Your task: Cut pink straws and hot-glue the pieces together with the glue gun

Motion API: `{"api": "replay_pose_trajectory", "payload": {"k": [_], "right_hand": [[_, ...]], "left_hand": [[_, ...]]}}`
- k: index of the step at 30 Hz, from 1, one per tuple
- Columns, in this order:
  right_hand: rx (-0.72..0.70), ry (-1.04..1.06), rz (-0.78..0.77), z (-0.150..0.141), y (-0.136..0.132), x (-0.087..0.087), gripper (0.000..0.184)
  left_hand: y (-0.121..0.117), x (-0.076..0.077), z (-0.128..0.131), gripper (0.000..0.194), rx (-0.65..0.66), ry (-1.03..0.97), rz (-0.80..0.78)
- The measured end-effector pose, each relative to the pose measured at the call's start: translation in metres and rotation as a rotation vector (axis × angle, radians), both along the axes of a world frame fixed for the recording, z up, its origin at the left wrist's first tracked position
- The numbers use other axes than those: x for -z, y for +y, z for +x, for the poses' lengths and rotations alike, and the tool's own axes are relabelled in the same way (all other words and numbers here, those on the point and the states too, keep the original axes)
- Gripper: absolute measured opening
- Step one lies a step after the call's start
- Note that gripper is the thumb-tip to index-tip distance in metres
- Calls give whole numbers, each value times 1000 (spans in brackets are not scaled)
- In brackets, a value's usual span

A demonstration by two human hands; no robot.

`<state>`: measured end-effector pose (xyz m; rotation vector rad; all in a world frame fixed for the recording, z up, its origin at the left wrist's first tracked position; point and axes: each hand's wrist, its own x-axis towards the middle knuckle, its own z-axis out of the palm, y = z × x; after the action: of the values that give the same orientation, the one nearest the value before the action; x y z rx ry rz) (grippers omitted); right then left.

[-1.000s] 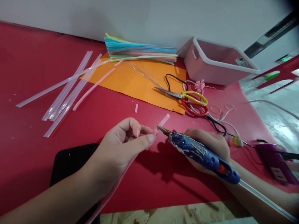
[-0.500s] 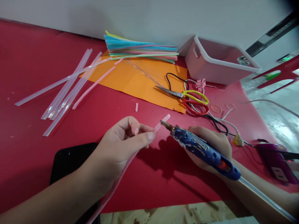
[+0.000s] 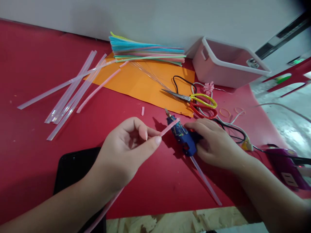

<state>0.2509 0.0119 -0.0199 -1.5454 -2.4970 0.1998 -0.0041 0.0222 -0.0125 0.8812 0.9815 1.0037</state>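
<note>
Between thumb and fingers, my left hand (image 3: 132,149) pinches a pink fuzzy pipe cleaner (image 3: 169,127). Its short end points up and right, and the rest trails down under my wrist. My right hand (image 3: 213,140) is wrapped round the handle of a blue glue gun (image 3: 181,136), which lies low over the red table with its nozzle pointing away. A clear glue stick (image 3: 206,181) sticks out of the gun's back end. The pipe cleaner's tip passes in front of the gun's body in this view; whether they touch I cannot tell. A short pink piece (image 3: 143,111) lies beyond my left hand.
Scissors (image 3: 182,96) with red and yellow handles rest partly on an orange sheet (image 3: 145,84). Behind are bundled pipe cleaners (image 3: 145,48) and a pink bin (image 3: 228,71). Clear glue sticks (image 3: 73,90) lie left, a black phone (image 3: 70,171) under my left arm, cords (image 3: 233,132) at right.
My right hand has lowered the glue gun towards the table, turning its nozzle away from the pipe cleaner. My left hand keeps its pinch, and the strip has turned slightly.
</note>
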Motion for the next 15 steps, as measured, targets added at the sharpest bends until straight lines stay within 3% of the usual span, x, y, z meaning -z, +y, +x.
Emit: {"api": "replay_pose_trajectory", "payload": {"k": [5,8,10,12,15], "right_hand": [[-14,-73,-38,12,2,-5,55],[-46,49,-79,15,3,-11,59],[18,272,7,13,7,-14,50],[184,475,186,13,15,-13,37],[387,354,286,19,39,-6,27]], "left_hand": [[-9,0,-5,21,33,314,328],[-12,0,-6,19,62,414,412],[-11,0,-5,19,75,364,392],[-8,-1,-2,21,66,230,301],[-1,-3,1,24,21,8,86]]}}
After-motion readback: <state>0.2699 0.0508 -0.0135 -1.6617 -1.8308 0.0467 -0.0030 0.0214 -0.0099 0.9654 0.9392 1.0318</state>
